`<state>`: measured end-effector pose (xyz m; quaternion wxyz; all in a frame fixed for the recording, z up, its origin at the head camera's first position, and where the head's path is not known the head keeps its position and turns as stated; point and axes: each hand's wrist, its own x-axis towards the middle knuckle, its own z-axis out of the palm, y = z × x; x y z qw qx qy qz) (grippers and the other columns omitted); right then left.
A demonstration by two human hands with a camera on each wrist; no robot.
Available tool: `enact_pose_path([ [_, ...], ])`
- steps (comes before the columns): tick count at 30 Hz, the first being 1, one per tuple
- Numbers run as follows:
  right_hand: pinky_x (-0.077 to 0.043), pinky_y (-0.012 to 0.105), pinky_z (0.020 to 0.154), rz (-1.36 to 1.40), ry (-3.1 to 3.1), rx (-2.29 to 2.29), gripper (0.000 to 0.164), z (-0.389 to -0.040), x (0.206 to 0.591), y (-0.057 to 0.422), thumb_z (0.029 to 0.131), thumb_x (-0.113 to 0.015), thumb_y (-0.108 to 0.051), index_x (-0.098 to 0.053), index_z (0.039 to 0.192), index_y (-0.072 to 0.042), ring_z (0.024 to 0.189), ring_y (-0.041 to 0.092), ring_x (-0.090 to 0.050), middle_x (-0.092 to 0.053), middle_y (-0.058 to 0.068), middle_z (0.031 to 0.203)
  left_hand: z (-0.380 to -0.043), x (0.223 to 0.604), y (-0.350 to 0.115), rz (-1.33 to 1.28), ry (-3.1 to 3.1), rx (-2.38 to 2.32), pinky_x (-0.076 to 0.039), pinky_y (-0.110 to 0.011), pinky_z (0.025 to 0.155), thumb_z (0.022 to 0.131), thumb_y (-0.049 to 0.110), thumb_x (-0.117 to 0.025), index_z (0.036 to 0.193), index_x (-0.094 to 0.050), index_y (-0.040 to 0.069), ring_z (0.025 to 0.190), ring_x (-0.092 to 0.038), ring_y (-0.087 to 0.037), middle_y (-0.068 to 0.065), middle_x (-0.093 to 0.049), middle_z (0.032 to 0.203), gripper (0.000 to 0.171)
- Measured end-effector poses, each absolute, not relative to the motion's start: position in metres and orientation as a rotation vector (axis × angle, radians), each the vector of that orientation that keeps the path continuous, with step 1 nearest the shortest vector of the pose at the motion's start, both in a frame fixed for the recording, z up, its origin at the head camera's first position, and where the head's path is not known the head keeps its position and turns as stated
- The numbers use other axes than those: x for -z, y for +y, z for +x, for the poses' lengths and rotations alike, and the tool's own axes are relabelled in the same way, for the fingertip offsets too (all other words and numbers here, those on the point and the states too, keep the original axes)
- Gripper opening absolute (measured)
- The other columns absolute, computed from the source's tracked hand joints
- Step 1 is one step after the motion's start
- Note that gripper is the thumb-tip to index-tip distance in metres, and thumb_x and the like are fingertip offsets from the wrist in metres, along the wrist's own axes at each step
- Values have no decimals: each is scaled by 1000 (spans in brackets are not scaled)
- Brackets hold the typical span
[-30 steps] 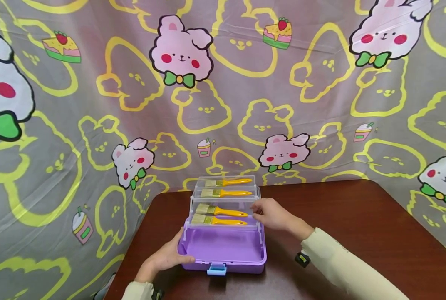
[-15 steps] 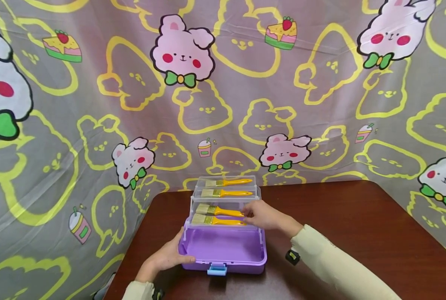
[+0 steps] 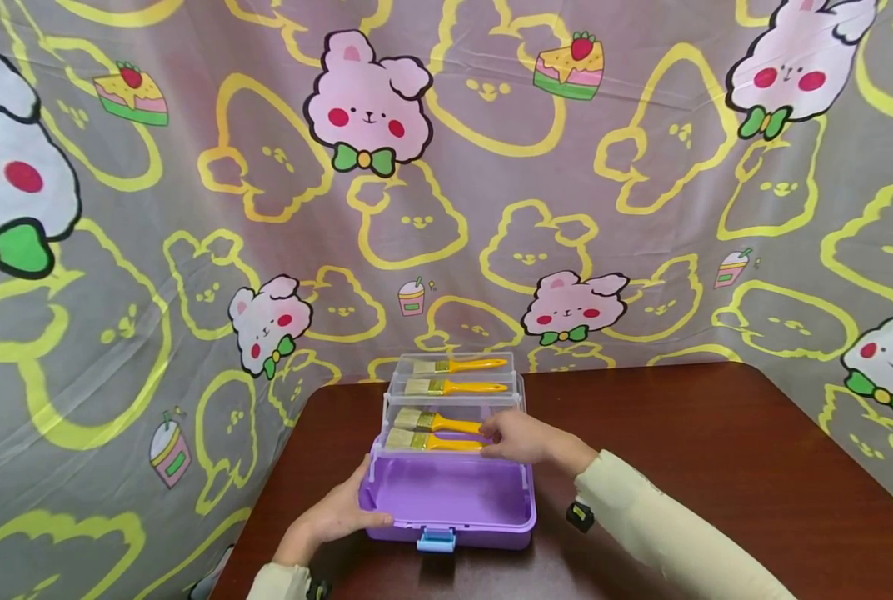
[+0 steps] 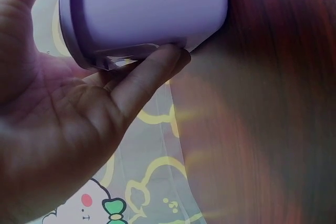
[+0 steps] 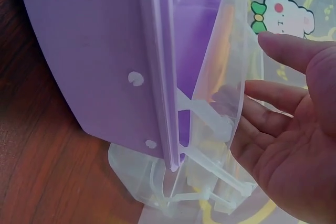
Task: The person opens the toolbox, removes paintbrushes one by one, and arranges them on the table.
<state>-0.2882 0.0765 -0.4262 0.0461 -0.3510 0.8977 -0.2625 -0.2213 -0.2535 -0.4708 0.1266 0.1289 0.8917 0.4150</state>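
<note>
A purple toolbox [image 3: 484,527] with a light blue latch [image 3: 436,540] stands opened on the table. My left hand [image 3: 334,512] grips its left side, the thumb on the front corner of the rim and the fingers along the side wall. Clear stepped trays [image 5: 239,61] rise behind the purple bottom. Two flat paintbrushes with yellow handles, a front one [image 3: 457,445] and one behind it [image 3: 454,425], lie in the lower tray. My right hand [image 3: 525,437] reaches over that tray's right end at their handle ends. In the right wrist view its thumb stands apart from the fingers, which are partly behind the tray wall.
Two more paintbrushes, one in the upper tray [image 3: 476,387] and one farther back [image 3: 484,364], lie behind. The dark brown table [image 3: 664,450] reaches back to a curtain [image 3: 484,208] printed with rabbits.
My right hand has moved left from beside the tray to over the handle ends of the lower brushes. The left hand stays on the toolbox, and the brushes lie as before.
</note>
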Motion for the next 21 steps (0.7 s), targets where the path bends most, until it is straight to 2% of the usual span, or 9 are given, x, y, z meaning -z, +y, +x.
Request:
enact_pose_path([
  [12, -50, 28, 69, -1073, 2742, 703, 25, -286, 430, 71, 84, -71, -21, -71, 102, -4, 75, 8, -58, -66, -3, 86, -221, 474, -253, 353, 2605, -1184, -33, -58, 100, 73, 39, -81, 150, -5, -2, 121, -46, -38, -30, -30, 145, 116],
  [21, -49, 25, 67, -1128, 2741, 706, 19, -286, 431, 68, 84, -70, -16, -70, 100, -5, 74, 10, -58, -65, -3, 83, -223, 474, -254, 353, 2619, -1176, -32, -59, 100, 72, 38, -81, 151, -5, 2, 122, -45, -38, -29, -33, 144, 115],
])
